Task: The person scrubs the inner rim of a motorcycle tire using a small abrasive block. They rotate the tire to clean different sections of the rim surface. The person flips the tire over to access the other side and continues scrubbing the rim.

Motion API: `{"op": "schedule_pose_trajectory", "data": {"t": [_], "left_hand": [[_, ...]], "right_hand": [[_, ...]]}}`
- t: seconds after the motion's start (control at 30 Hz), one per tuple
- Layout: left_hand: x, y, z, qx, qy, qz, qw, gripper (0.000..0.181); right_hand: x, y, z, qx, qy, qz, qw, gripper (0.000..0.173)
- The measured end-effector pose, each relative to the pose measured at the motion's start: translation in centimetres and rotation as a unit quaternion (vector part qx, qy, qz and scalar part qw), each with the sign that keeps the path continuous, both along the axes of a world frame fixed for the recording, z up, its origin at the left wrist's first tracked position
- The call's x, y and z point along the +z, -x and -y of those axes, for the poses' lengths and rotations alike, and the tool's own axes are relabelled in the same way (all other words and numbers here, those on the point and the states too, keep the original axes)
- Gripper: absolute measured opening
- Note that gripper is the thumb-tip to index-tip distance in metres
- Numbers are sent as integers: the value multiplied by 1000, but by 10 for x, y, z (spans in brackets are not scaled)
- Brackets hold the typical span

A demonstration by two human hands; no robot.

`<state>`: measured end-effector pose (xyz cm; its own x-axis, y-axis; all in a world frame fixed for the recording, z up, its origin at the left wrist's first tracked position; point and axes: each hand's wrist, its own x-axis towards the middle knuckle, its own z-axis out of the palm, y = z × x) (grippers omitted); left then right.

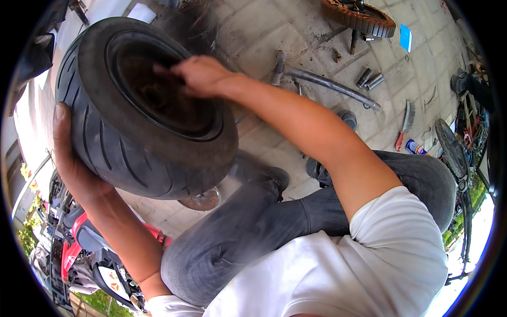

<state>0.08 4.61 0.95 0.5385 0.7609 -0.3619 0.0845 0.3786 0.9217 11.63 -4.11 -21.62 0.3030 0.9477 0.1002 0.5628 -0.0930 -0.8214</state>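
Note:
A wide black tyre on a wheel with a dark hub side is tilted up before me, at the upper left. My left hand grips the tyre's outer tread from the left, thumb uppermost, its other fingers hidden behind the rubber. Over the wheel's recessed middle is my right hand, blurred, with a finger or some small thing reaching into the hollow. Whether it holds anything I cannot tell. Below the tyre, a round metal dish or disc rests on the paving.
On the paving lie a hammer, a metal bar, two sockets, a wire brush with red handle and a spray can. A rusty toothed wheel stands farther off. Motorcycle parts crowd the left.

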Motion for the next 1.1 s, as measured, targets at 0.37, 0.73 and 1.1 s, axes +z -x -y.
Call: {"op": "schedule_pose_trajectory", "data": {"t": [0.37, 0.73, 1.1], "left_hand": [[1, -2, -10, 9, 0, -10, 1000, 41], [-3, 1, -23, 9, 23, 2, 1000, 39], [4, 13, -52, -15, 27, -55, 998, 48]], "right_hand": [[-16, -31, -3, -144, -10, -36, 989, 33], [-9, -10, -4, -15, -11, -40, 999, 29], [-10, -47, 4, -233, -10, -139, 963, 34]]}}
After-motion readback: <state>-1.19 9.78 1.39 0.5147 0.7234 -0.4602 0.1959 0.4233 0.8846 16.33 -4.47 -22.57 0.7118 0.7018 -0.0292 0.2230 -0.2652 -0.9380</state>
